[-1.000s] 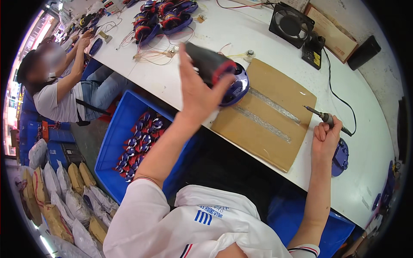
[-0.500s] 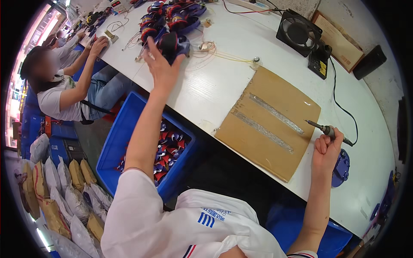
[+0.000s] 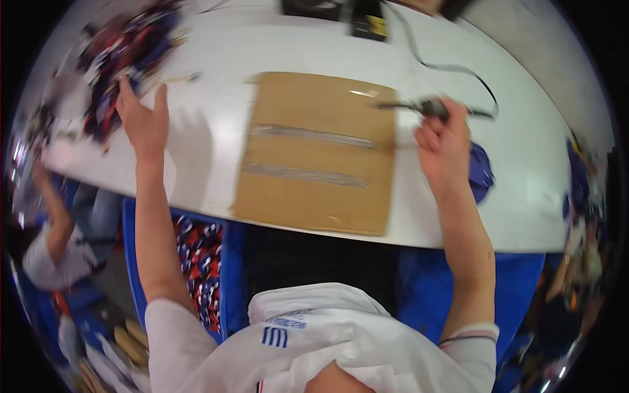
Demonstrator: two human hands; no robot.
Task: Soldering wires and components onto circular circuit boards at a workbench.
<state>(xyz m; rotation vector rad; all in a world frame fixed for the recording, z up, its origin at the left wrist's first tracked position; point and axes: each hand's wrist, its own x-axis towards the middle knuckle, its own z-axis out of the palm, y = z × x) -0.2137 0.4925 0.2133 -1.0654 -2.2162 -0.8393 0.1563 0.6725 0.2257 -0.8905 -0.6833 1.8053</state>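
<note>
My left hand (image 3: 142,121) is open, fingers apart, just in front of a blurred pile of dark blue and red assemblies (image 3: 121,39) at the upper left. My right hand (image 3: 443,147) grips a soldering iron (image 3: 429,108), its tip pointing left over the right part of a cardboard sheet (image 3: 314,105) with two shiny strips. Right of that hand lies a purple plastic part (image 3: 479,170).
A black soldering stand (image 3: 367,23) and cable sit at the back of the white table (image 3: 524,92). Blue bins below hold red and blue pieces (image 3: 200,268). Co-workers (image 3: 56,255) sit at the left; others are blurred at the right.
My left hand carried a dark assembly from near the cardboard to the pile, and is now empty. The view has turned leftward-to-centre, squaring up to the cardboard, with motion blur.
</note>
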